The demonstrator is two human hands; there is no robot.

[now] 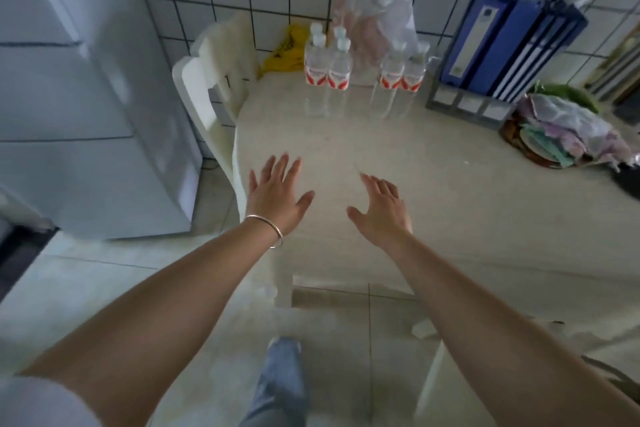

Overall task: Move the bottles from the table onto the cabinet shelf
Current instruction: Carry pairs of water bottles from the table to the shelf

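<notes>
Several clear water bottles with red-and-white labels stand upright at the far side of the beige table (450, 204), near the tiled wall. One cluster (327, 73) is on the left, a pair (401, 76) just to its right. My left hand (277, 194) hovers over the table's near left part, fingers spread, holding nothing; a silver bangle circles its wrist. Beside it, over the table's middle, my right hand (381, 208) is also open and empty. Both hands are well short of the bottles. No cabinet shelf is identifiable in view.
A white chair (204, 94) stands at the table's left end, with a white appliance (86, 97) further left. Blue binders (509, 42) in a grey rack sit at the back right, a basket of bagged items (568, 135) beside them. Plastic bags (374, 24) lie behind the bottles.
</notes>
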